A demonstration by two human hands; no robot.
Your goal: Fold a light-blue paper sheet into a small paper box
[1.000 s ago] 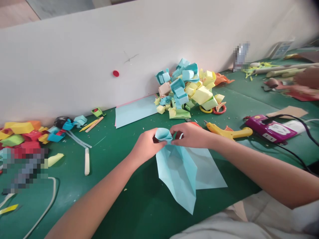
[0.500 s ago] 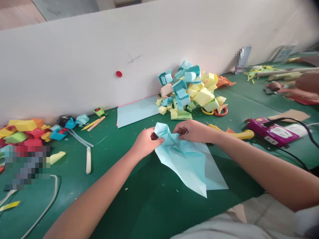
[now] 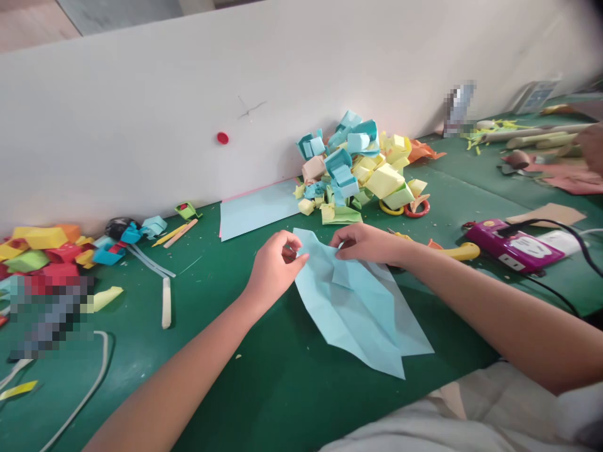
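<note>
A creased light blue sheet of paper [image 3: 348,307] lies partly unfolded in front of me, its folds raised and its near corner pointing toward me. My right hand [image 3: 358,242] pinches its far edge between thumb and fingers. At the far left corner is my left hand [image 3: 277,260], its fingers curled and the thumb apart from them beside the paper's edge. Whether that thumb touches the sheet is hard to see. Under the creased sheet, a second flat pale blue sheet [image 3: 414,336] sticks out on the right.
Behind my hands stands a heap of folded blue and yellow paper pieces [image 3: 362,163], with scissors [image 3: 417,208] at its base. A purple power adapter [image 3: 513,246] with cables sits right. Colourful paper boxes [image 3: 42,245] lie left. A white partition [image 3: 141,125] bounds the back.
The blue sheet has opened out flatter, and its near corner has shifted slightly right and toward me. My left thumb and fingers have parted from their pinch on the paper.
</note>
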